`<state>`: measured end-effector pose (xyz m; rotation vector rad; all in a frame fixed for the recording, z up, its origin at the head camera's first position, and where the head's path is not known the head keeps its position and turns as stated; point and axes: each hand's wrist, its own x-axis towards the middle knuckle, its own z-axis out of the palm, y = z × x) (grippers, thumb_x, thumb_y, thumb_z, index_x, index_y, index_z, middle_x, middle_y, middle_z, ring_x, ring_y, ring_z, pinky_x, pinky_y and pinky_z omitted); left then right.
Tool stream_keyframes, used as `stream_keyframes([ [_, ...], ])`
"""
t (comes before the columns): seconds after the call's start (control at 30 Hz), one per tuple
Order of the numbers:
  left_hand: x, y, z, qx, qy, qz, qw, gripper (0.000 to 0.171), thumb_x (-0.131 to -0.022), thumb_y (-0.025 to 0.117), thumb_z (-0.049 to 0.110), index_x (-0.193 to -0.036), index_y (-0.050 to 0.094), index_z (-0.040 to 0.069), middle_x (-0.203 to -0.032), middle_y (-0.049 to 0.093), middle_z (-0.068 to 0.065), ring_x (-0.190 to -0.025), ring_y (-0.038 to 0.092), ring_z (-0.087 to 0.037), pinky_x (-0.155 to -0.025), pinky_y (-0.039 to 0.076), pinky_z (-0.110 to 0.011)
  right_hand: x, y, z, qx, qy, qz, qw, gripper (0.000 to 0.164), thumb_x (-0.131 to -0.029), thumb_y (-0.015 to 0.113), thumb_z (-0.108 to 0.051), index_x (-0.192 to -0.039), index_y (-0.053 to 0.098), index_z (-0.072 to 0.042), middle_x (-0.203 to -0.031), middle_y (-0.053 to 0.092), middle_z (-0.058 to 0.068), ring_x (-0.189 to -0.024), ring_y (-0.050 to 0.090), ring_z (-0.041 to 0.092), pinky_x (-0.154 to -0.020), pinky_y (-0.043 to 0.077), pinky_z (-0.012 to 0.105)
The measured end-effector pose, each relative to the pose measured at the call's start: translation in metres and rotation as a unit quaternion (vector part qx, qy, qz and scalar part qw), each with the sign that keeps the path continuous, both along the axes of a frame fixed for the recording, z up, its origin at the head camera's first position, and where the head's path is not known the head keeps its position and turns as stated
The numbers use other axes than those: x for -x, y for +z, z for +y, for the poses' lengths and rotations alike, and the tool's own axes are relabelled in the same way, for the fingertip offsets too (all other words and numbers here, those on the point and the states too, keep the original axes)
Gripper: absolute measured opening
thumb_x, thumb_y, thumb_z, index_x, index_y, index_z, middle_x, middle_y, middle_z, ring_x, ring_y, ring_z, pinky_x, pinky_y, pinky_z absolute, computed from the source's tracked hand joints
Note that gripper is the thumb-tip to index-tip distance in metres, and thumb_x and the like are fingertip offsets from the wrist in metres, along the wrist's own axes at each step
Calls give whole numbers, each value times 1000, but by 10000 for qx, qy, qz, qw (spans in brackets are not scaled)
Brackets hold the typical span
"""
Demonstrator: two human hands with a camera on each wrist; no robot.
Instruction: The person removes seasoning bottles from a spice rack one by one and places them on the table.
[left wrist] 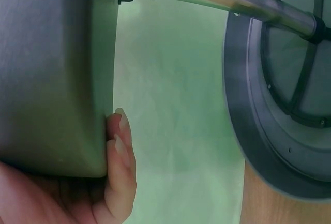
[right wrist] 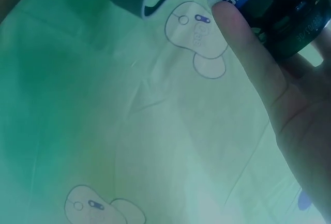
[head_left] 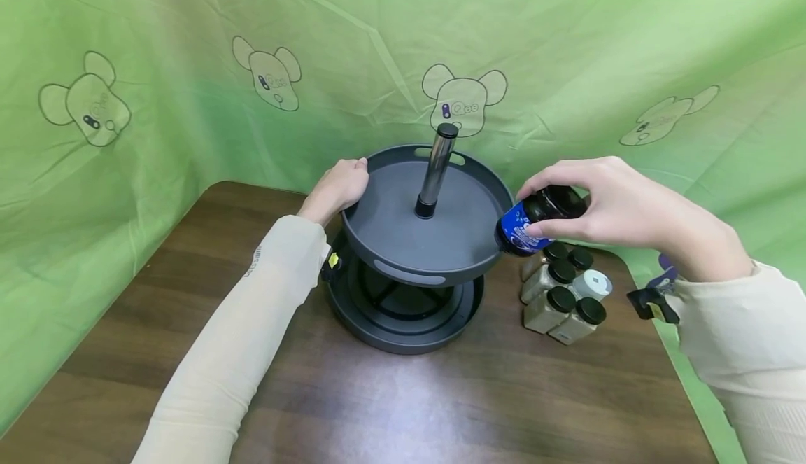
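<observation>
A two-tier grey round rack stands on the table, with an upper tray (head_left: 403, 240), a lower tray (head_left: 403, 343) and a shiny central pole (head_left: 436, 173). My left hand (head_left: 338, 187) grips the upper tray's left rim. In the left wrist view, fingers (left wrist: 120, 182) curl against the tray's underside. At the tray's right edge, my right hand (head_left: 620, 201) holds a dark bottle (head_left: 520, 232) with a blue label, tilted, between thumb and fingers. The right wrist view shows the bottle's dark base (right wrist: 302, 32) near the palm. No items lie on the upper tray.
Several seasoning jars (head_left: 546, 311) with black lids, one with a white lid (head_left: 592, 285), stand grouped right of the rack, below the right hand. Green cloth (head_left: 352, 65) with mouse-head prints hangs behind and beside the wooden table (head_left: 352, 408).
</observation>
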<state>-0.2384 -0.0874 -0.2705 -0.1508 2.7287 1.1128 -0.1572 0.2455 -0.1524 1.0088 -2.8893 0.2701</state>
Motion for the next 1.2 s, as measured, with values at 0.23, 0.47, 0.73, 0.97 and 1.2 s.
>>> stream_keyframes([
  [0.23,-1,0,-3,-26,34,-44,10000,56,-106,16,43,-148,42,15,-156,39,-7,-140,40,-31,-113,36,-47,1,-2,4,-26,-65,-110,9999,34,-78,83,-38,-108,67,-40,-107,70,-18,-84,59,0,-76,44,19],
  [0.47,-1,-2,-3,-48,62,-76,9999,56,-106,17,44,-151,38,19,-160,34,-5,-145,34,-32,-116,33,-48,1,0,13,-300,-295,-282,9987,35,-80,81,-41,-111,66,-40,-108,70,-15,-85,60,5,-78,48,30],
  [0.73,2,-3,-3,-38,60,-47,10000,56,-106,17,44,-151,39,19,-159,34,-4,-146,34,-31,-116,33,-48,5,-1,29,-588,-376,-813,9942,38,-86,75,-41,-121,63,-35,-122,68,-7,-107,63,18,-89,48,48],
  [0.97,2,-4,-3,-27,-1,16,10000,58,-106,15,44,-152,37,18,-161,32,-5,-148,30,-32,-118,30,-48,7,-9,40,-612,-281,-1043,9923,37,-86,76,-38,-120,63,-36,-124,67,-6,-119,61,25,-93,48,52],
  [1.2,-1,-2,-2,-6,-26,-6,10000,58,-106,14,44,-154,33,19,-162,28,-4,-150,25,-32,-120,27,-48,10,-18,48,-896,-178,-1373,9863,34,-86,75,-39,-117,62,-42,-114,68,-9,-98,62,12,-79,50,36],
])
